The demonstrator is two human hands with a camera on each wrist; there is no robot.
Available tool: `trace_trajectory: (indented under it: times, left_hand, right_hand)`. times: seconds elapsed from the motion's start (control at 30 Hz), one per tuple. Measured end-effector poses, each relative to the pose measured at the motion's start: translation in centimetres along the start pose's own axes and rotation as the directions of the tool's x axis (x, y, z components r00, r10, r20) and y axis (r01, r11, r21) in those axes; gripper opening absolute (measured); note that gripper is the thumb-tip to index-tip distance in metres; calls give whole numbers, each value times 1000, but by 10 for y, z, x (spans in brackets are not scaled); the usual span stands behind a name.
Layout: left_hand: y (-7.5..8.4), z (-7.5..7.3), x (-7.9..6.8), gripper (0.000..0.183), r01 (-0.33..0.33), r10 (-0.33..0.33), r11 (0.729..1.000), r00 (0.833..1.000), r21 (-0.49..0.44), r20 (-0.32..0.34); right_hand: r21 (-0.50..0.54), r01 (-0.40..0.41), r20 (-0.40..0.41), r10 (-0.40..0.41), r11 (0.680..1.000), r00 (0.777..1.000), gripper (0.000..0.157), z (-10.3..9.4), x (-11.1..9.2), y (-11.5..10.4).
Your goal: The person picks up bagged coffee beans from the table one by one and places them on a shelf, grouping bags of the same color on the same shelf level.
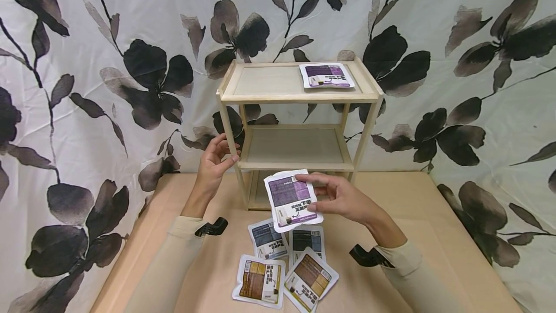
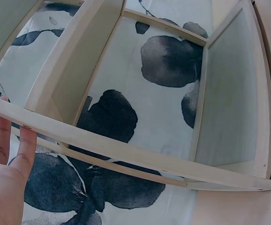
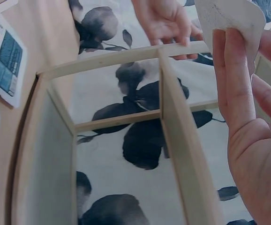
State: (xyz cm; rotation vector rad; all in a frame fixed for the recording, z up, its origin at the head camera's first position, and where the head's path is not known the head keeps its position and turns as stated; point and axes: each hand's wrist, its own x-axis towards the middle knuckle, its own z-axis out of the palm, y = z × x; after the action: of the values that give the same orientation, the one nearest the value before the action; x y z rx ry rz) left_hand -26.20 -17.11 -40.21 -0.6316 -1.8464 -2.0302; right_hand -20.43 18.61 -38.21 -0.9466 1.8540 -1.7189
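Note:
My right hand (image 1: 340, 197) pinches a white packet with a purple label (image 1: 294, 200) by its right side, above the table and in front of the wooden shelf rack (image 1: 299, 99). The packet's plain white back (image 3: 231, 18) faces the right wrist camera, with fingers flat along it. At the rack's left front post, my left hand (image 1: 214, 161) grips the wood between thumb and fingers; the left wrist view shows its fingers (image 2: 26, 145) behind the post. A second purple packet (image 1: 327, 76) lies on the right part of the top shelf.
On the table (image 1: 404, 197) in front of the rack lie two blue-labelled packets (image 1: 268, 239) and, nearer, brown-and-yellow ones (image 1: 259, 281), some overlapping. The rack's middle shelf (image 1: 297, 145) holds nothing visible. A floral cloth (image 1: 143, 8) hangs close behind it.

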Motion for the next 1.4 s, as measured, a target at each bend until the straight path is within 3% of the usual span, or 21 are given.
trace_trajectory:
  times: [0.7,1.4]
  left_hand:
    - [1,1,0,63,-9,10,1000,1000,-17,13]
    - [1,1,0,62,-10,10,1000,1000,-17,10]
  right_hand:
    - [-63,-8,-116,1,998,993,71,-5,3,-41]
    - [-131,62,-102,-76,989,992,73,-22,11,-79]
